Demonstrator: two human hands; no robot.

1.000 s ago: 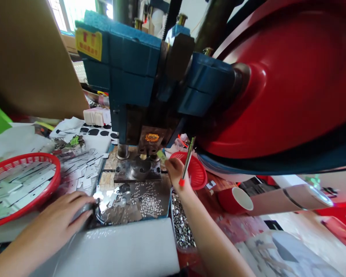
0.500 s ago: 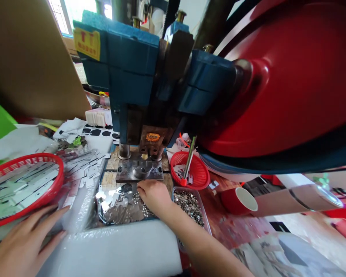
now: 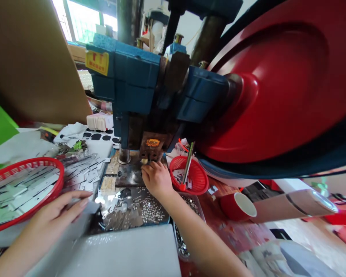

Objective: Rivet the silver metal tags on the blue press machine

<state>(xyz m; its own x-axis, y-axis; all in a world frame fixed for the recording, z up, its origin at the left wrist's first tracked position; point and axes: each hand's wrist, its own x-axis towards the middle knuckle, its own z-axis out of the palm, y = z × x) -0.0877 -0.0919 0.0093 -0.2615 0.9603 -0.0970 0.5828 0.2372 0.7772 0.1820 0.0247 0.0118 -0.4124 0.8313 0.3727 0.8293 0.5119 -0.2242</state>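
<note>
My right hand (image 3: 158, 181) is at the press die (image 3: 129, 174), under the punch (image 3: 151, 152). Its fingers are bent together at the die, and whatever they grip is hidden. My left hand (image 3: 56, 215) hovers left of the metal tray, thumb and fingers closed on a flat grey plate (image 3: 90, 207), which is blurred. Below the die, the tray (image 3: 125, 219) carries small shiny fittings (image 3: 151, 207) and thin metal pieces (image 3: 115, 202).
A red basket (image 3: 59, 184) of flat metal strips stands at the left, beside loose strips (image 3: 86, 173). Right of the press are a small red basket (image 3: 200, 184) with a rod, a clear box of metal parts (image 3: 183, 246) and a red cup (image 3: 238, 206). The large red flywheel (image 3: 276, 96) overhangs the right.
My right hand has moved up from the tray to the die. My left hand has moved right from beside the basket and now has the flat grey plate. The view has shifted slightly.
</note>
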